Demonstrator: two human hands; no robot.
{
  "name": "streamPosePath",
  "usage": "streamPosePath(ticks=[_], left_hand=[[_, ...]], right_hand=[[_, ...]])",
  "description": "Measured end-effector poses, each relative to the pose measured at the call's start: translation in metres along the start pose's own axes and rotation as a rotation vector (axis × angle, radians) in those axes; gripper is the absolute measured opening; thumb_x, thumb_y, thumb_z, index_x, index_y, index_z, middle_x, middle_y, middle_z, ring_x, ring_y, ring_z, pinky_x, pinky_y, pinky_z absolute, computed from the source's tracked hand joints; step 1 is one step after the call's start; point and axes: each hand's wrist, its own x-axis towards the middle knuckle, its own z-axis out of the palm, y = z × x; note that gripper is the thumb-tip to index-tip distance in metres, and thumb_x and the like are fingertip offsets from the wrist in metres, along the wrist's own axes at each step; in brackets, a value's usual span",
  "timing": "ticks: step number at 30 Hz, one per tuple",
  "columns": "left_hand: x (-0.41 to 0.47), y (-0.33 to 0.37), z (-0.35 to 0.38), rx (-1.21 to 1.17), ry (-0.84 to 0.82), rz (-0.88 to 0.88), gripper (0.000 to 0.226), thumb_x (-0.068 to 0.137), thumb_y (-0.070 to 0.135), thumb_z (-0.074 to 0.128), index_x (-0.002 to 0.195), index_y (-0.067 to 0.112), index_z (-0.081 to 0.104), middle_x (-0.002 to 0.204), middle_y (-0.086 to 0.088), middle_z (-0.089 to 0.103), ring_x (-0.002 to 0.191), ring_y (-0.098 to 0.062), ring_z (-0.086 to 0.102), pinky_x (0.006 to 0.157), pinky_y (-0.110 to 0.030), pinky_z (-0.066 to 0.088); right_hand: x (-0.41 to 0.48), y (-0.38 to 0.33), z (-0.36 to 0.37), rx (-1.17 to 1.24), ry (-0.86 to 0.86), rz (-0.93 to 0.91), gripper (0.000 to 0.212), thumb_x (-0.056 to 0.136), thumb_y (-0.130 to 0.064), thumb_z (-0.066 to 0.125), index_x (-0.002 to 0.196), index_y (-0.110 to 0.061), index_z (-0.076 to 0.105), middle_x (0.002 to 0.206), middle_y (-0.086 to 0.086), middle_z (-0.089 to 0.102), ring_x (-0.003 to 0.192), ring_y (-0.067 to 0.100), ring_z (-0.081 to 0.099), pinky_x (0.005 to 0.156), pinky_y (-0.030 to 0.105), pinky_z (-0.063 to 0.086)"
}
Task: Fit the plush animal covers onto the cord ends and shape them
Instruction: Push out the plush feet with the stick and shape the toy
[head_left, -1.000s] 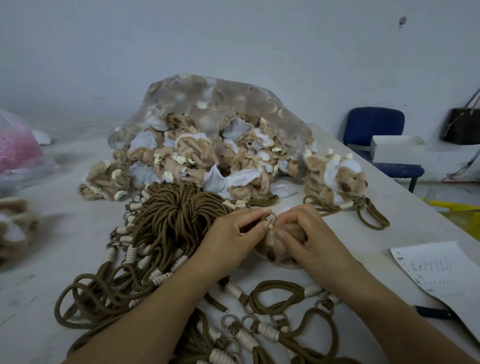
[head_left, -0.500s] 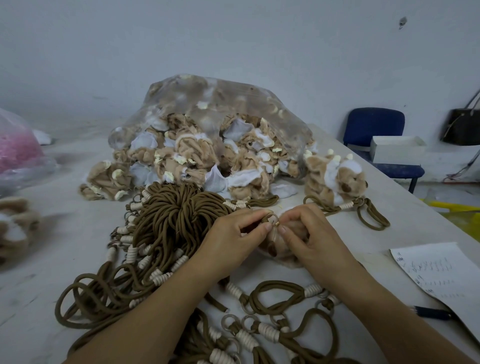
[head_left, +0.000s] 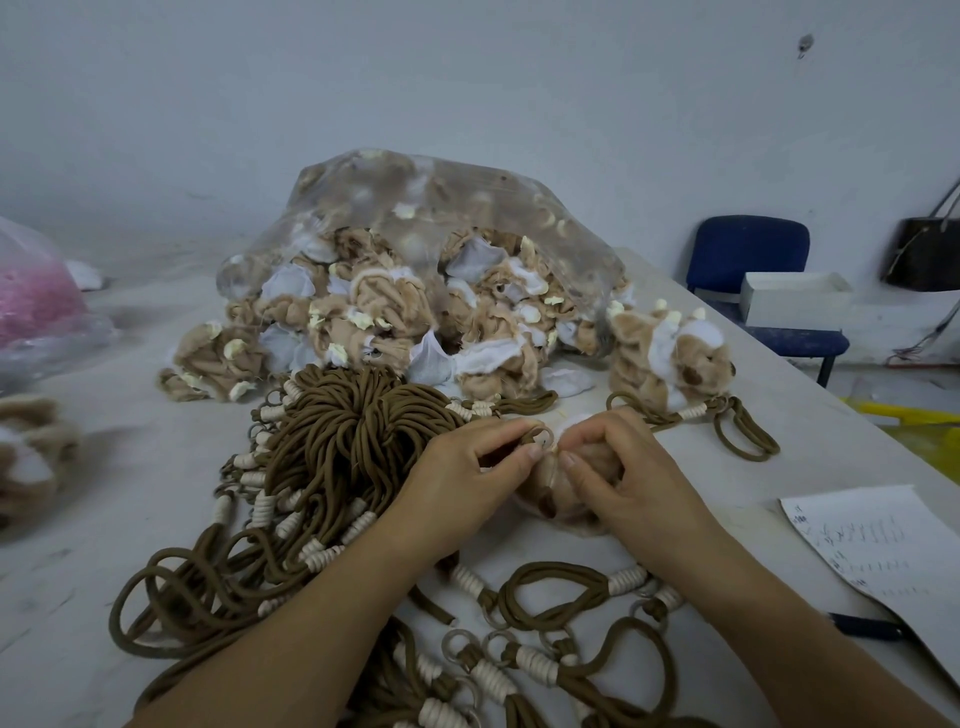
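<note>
On a pale table (head_left: 104, 467), behind the hands: a clear plastic bag (head_left: 447, 208) stuffed with tan-and-white plush covers (head_left: 384, 306), spilling them toward a thick bundle of brown cords (head_left: 358, 431) with white-wrapped ends. To the right, just beside the bag's mouth, one finished plush animal (head_left: 670, 353) on its cord. More cords and rings along the near edge, partly hidden under both forearms. Far left, a bag of pink stuff (head_left: 31, 301); far right, a blue chair (head_left: 748, 254) with a white box (head_left: 795, 301) at its seat

Left hand (head_left: 467, 483) curled, thumb and forefinger pinching a small ring (head_left: 543, 439) at a cord end. Right hand (head_left: 623, 478) curled round a tan plush cover (head_left: 550, 493), fingertips clamped on its opening right against that ring, mid-table between bundle and paper

Sheet of paper (head_left: 883, 545) at right, handwritten, too small to read, a dark pen (head_left: 862, 626) just beside it
</note>
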Motion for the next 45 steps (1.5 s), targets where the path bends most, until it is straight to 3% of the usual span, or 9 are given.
streamPosePath(ticks=[4,9,12,24,28,33,37,42,45], left_hand=[[0.002,-0.007,0.001,-0.023,0.018,-0.057,0.026,0.092,0.022,0.066,0.116,0.030,0.070,0.105,0.029,0.066,0.104,0.013,0.058,0.086,-0.004,0.041],[0.000,-0.003,0.000,-0.030,0.003,-0.005,0.035,0.093,0.020,0.065,0.103,0.053,0.063,0.106,0.034,0.065,0.104,0.011,0.058,0.086,-0.005,0.041],[0.000,-0.001,0.001,-0.035,-0.003,0.016,0.034,0.091,0.025,0.064,0.100,0.058,0.064,0.108,0.030,0.066,0.105,0.008,0.059,0.087,-0.007,0.043],[0.001,-0.006,0.002,0.035,-0.032,0.048,0.021,0.086,0.044,0.056,0.106,0.049,0.061,0.104,0.024,0.065,0.100,0.004,0.060,0.085,-0.008,0.044],[0.001,-0.007,0.003,0.036,-0.016,0.033,0.021,0.087,0.038,0.059,0.106,0.049,0.061,0.105,0.021,0.065,0.100,0.001,0.061,0.086,-0.014,0.048],[0.001,-0.007,0.001,0.025,-0.011,0.016,0.031,0.091,0.027,0.062,0.107,0.053,0.060,0.104,0.022,0.065,0.099,0.003,0.060,0.083,-0.011,0.047],[0.000,-0.009,0.002,0.017,-0.026,0.006,0.024,0.091,0.025,0.063,0.108,0.042,0.068,0.100,0.023,0.066,0.098,0.003,0.060,0.081,-0.009,0.045],[0.000,-0.005,0.002,0.046,-0.037,0.023,0.022,0.090,0.033,0.061,0.104,0.050,0.061,0.099,0.020,0.065,0.095,0.000,0.060,0.079,-0.014,0.047],[0.000,-0.005,0.001,0.041,-0.032,0.026,0.024,0.091,0.030,0.062,0.105,0.049,0.060,0.101,0.022,0.064,0.097,0.002,0.060,0.080,-0.009,0.046]], right_hand=[[-0.002,-0.003,0.003,-0.007,-0.055,-0.037,0.012,0.089,-0.016,0.062,0.092,-0.027,0.059,0.100,-0.009,0.050,0.096,-0.001,0.051,0.079,0.005,0.036],[-0.002,-0.004,0.006,-0.006,-0.056,-0.031,0.013,0.089,-0.016,0.062,0.092,-0.028,0.058,0.101,-0.008,0.049,0.095,0.002,0.051,0.078,0.007,0.038],[-0.002,-0.003,0.006,-0.014,-0.032,-0.017,0.012,0.089,-0.019,0.062,0.090,-0.029,0.057,0.099,-0.008,0.050,0.093,0.000,0.051,0.076,0.005,0.036],[-0.001,-0.003,0.006,0.005,0.011,0.023,0.014,0.089,-0.021,0.063,0.088,-0.032,0.055,0.097,-0.011,0.049,0.090,-0.003,0.050,0.071,0.006,0.038],[-0.001,-0.002,0.007,-0.004,0.014,0.004,0.014,0.089,-0.020,0.064,0.088,-0.031,0.055,0.098,-0.009,0.049,0.091,-0.002,0.051,0.072,0.005,0.037],[-0.003,-0.002,0.011,-0.029,0.005,-0.051,0.017,0.088,-0.018,0.064,0.088,-0.031,0.053,0.097,-0.010,0.048,0.092,0.000,0.051,0.076,0.006,0.036],[-0.002,-0.001,0.011,-0.035,0.030,-0.056,0.022,0.088,-0.017,0.065,0.087,-0.033,0.050,0.096,-0.009,0.049,0.091,0.001,0.050,0.074,0.006,0.036],[-0.002,-0.001,0.010,-0.041,0.052,-0.050,0.024,0.087,-0.017,0.066,0.085,-0.034,0.049,0.095,-0.008,0.049,0.089,-0.001,0.049,0.073,0.005,0.035],[-0.002,0.000,0.009,-0.044,0.066,-0.039,0.019,0.087,-0.018,0.065,0.086,-0.031,0.051,0.095,-0.008,0.049,0.089,-0.003,0.049,0.072,0.004,0.035]])
